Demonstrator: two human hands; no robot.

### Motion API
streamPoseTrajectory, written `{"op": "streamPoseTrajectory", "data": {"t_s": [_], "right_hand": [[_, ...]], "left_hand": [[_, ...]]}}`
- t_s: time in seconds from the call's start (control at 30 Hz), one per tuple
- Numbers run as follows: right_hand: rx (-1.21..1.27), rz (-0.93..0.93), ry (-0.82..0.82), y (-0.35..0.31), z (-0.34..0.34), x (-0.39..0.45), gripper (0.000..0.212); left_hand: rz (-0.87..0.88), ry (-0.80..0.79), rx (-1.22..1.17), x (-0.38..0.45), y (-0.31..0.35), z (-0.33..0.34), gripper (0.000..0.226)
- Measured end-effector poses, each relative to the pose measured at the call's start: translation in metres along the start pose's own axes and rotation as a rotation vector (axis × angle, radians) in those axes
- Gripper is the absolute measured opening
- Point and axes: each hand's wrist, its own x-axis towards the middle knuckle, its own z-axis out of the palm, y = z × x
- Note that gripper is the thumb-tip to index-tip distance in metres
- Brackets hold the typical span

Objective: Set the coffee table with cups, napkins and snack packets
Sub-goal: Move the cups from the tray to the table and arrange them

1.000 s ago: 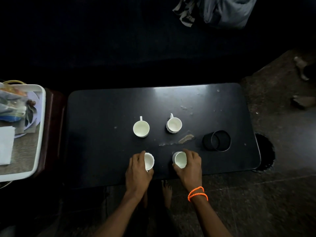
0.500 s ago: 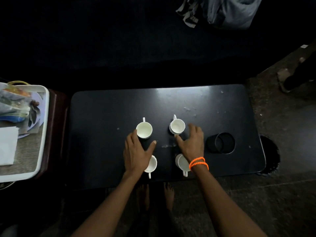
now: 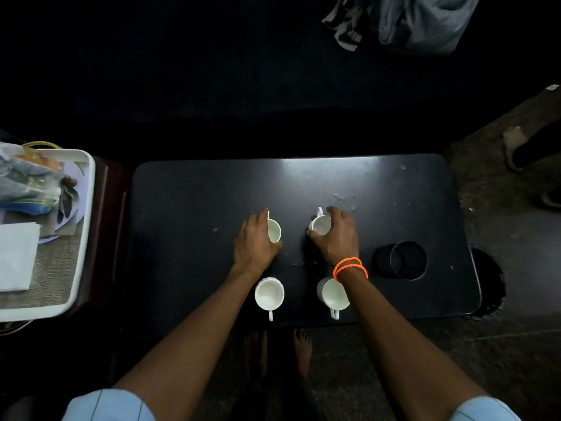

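Four white cups are set on the dark counter (image 3: 188, 268). The far left cup (image 3: 274, 230) is gripped by the left hand (image 3: 253, 243), its fingers curled around it; the far right cup (image 3: 321, 225) is likewise gripped by the right hand (image 3: 337, 237). The two near cups (image 3: 269, 293) stand untouched.
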Motion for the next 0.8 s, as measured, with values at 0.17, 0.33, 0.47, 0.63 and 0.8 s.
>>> {"op": "streamPoseTrajectory", "data": {"t_s": [0.17, 0.33, 0.47, 0.63, 0.8], "right_hand": [[-0.031, 0.007, 0.017, 0.003, -0.003, -0.002, 0.062], [-0.054, -0.001, -0.003, 0.005, -0.003, -0.001, 0.054], [-0.043, 0.007, -0.026, 0.005, -0.004, -0.001, 0.061], [0.001, 0.030, 0.099, 0.013, -0.005, -0.018, 0.068], [-0.095, 0.035, 0.212, 0.019, -0.003, -0.043, 0.053]], "left_hand": [[0.009, 0.007, 0.017, 0.000, 0.003, 0.004, 0.086], [0.025, 0.009, 0.033, 0.002, 0.005, 0.005, 0.085], [0.044, 0.001, 0.021, 0.004, 0.002, 0.007, 0.089], [-0.047, 0.066, -0.128, -0.017, -0.011, 0.012, 0.116], [-0.175, 0.095, -0.222, -0.059, -0.029, 0.025, 0.114]]}}
